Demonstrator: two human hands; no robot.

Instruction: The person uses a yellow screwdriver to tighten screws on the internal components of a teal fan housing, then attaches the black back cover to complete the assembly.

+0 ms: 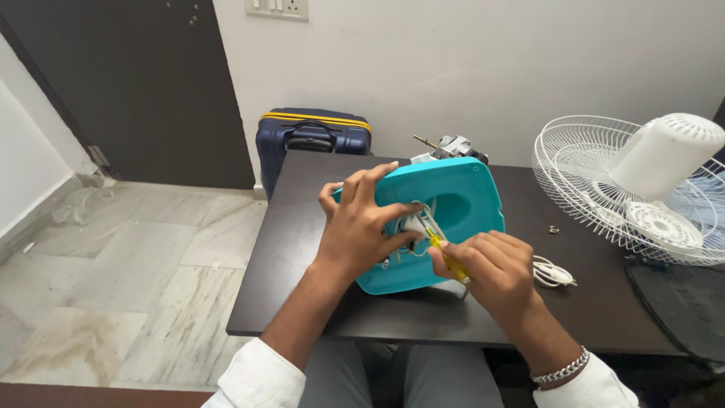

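Head view looks down on a teal plastic fan base (pixel 461 193), turned underside up and propped on edge on the dark counter (pixel 302 249). The left hand (pixel 361 227) grasps the base, fingers spread over its rim and thumb pressed by the opening where white wires (pixel 424 219) show. The right hand (pixel 483 268) is clenched around a yellow-handled screwdriver (pixel 445 253), whose tip points into the cavity just ahead of that grip.

The base looks like a light, stiff, hollow moulding with a smooth, probably slippery skin; its rim, where the left grip sits, seems the safest hold, while the thin wires look easy to snag or pull loose.

Right of the right grip lie a coiled white cord (pixel 553 273) and a small screw (pixel 553 230); farther right, a white wire fan guard (pixel 581 181) and white motor cover (pixel 664 155). Beyond the base stand a bare motor (pixel 451 146) and a navy suitcase (pixel 311 143) with a yellow stripe. No labels are legible.
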